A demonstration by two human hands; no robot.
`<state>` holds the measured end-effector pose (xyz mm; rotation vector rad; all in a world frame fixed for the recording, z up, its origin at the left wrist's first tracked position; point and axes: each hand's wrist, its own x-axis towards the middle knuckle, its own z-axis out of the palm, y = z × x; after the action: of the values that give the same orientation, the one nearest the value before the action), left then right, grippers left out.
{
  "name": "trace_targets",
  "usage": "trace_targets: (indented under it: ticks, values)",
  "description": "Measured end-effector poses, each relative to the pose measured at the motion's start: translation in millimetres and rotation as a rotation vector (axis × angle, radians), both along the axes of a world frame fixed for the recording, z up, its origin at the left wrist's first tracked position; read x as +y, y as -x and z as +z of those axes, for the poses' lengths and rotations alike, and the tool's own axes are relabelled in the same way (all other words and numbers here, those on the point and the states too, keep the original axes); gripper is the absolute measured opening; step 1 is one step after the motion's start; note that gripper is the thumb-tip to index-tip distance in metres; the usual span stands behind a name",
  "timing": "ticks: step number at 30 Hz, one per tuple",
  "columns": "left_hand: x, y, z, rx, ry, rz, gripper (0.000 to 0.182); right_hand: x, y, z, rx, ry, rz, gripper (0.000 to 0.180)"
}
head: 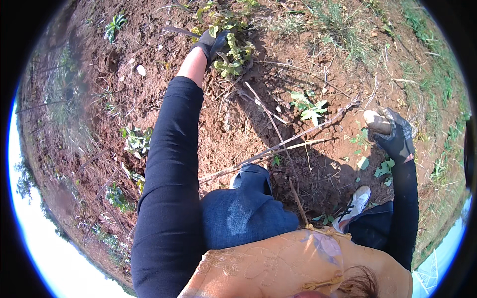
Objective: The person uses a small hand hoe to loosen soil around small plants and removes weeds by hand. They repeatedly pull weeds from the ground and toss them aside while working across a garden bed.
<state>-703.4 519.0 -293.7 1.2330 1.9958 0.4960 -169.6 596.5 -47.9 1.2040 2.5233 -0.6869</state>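
My left hand, in a dark glove, reaches out at the top centre into a leafy green plant. Leaves lie against its fingers, and whether they close on a stem cannot be told. Out to the right, my right hand, in a dark glove with writing on its back, is closed around a thick brownish piece with a pale end, perhaps a root or a tool handle. Dry stalks lie across the soil between my hands, and a small broad-leaved plant grows beyond them.
Reddish cloddy soil surrounds me. Low plants grow on the left, and another small one at the upper left. Grass stands at the upper right. My white shoe rests near loose green leaves.
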Motion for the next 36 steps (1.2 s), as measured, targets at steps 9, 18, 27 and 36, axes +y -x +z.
trace_targets:
  ticks: [9,18,27,36]
  values:
    - [2,-23,2,0.491,0.292,-0.173,0.032,-8,-12,-12,0.007,0.293,-0.403,0.035]
    - [-120,-49,79,0.249,-0.027,0.047,0.051,-14,-23,-9,0.037,0.440,-0.492,0.042]
    - [-29,-82,48,-0.683,-0.074,0.419,0.028,-6,-21,-17,-0.092,0.360,-0.374,0.043]
    - [-43,-114,40,-0.284,-0.245,0.654,0.020,-2,3,-12,0.165,-0.108,0.018,0.071]
